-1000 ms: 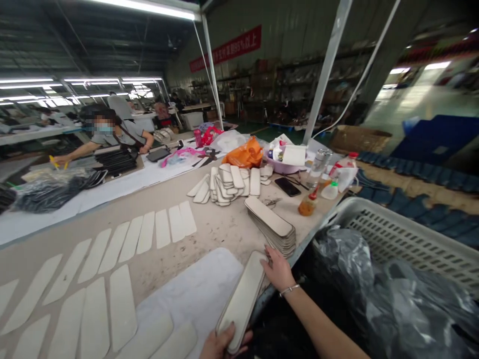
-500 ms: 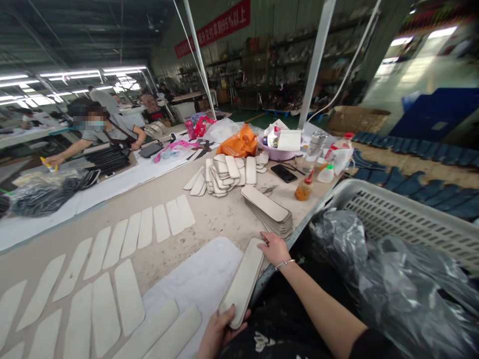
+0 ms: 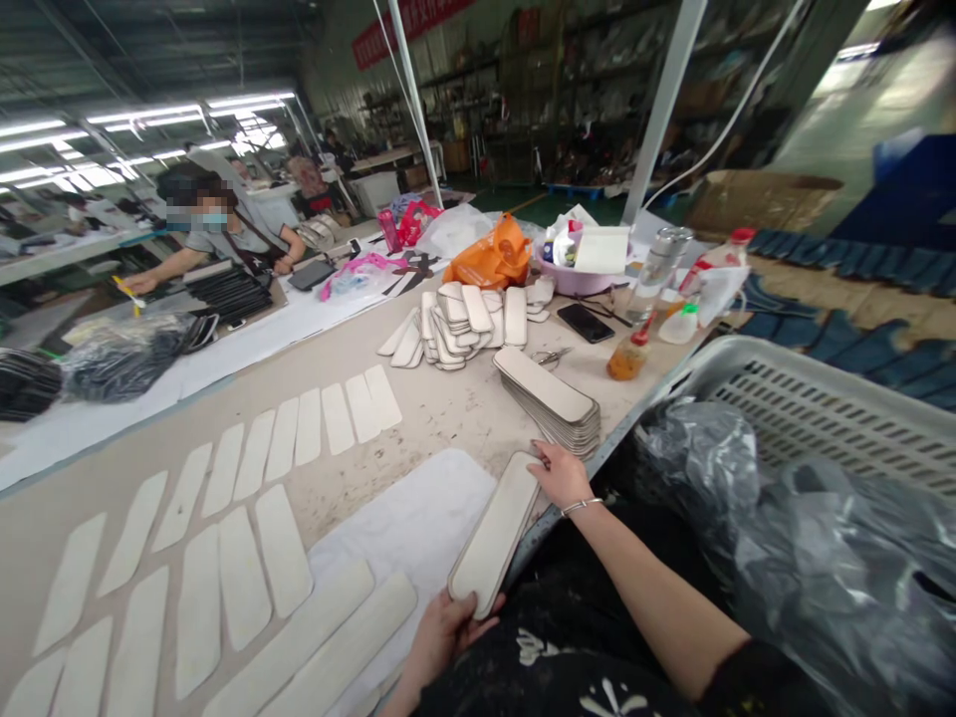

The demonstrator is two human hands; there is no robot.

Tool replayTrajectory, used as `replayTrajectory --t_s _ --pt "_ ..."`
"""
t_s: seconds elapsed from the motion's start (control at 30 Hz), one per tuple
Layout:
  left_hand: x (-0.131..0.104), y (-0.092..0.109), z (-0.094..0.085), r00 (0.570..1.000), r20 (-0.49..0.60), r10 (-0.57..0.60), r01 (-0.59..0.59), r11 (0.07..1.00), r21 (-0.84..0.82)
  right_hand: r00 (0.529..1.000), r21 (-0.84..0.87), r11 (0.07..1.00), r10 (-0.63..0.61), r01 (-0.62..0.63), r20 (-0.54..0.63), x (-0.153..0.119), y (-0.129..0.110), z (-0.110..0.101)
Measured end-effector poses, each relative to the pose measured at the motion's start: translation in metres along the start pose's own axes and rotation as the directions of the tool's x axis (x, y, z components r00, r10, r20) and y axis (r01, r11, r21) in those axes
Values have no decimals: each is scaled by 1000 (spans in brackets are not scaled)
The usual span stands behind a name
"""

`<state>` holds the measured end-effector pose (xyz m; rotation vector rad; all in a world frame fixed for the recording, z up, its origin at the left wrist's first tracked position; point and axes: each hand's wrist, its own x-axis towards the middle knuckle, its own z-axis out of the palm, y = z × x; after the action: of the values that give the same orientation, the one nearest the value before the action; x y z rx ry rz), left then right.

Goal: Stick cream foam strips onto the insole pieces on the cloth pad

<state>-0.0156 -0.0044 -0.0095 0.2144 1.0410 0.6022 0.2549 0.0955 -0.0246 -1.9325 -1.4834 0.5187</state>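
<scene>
A long cream panel point(image 3: 496, 533) with rounded corners and a darker edge lies slanted at the table's front edge. My left hand point(image 3: 448, 629) grips its near end, thumb on top and fingers beneath. At the far end my right hand point(image 3: 566, 480) pinches the corner, a bracelet on its wrist. Just beyond it stands a neat stack of similar panels point(image 3: 549, 386). A white cloth point(image 3: 440, 488) lies under and left of the held panel. Thin cream strips point(image 3: 282, 548) are laid out in rows to the left, two of them partly over the cloth.
A loose heap of panels point(image 3: 455, 324) sits farther back. Near it are a phone point(image 3: 585, 323), scissors point(image 3: 549, 357), a bottle of amber liquid point(image 3: 628, 357) and a purple basin point(image 3: 572, 281). At right is a basket point(image 3: 822, 398) with grey plastic. A co-worker point(image 3: 231, 239) sits across, left.
The camera view has turned slightly, so the scene sits farther right and higher. Both hands keep their hold on the panel, with little change between them.
</scene>
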Motion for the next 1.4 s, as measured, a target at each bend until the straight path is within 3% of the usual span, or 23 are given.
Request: replayTrajectory --t_s 0.37,0.77,1.4 --pt "4 -1 -4 999 -39 -7 6 1000 -7 999 -5 999 34 -34 3 1 -4 -1" --pt "-2 2 9 999 -51 -1 -2 999 -51 1000 2 1000 15 -15 -4 0 0 0" --pt "1 0 6 994 -111 12 -14 1000 -21 1000 -28 999 23 -22 15 1 -4 -4"
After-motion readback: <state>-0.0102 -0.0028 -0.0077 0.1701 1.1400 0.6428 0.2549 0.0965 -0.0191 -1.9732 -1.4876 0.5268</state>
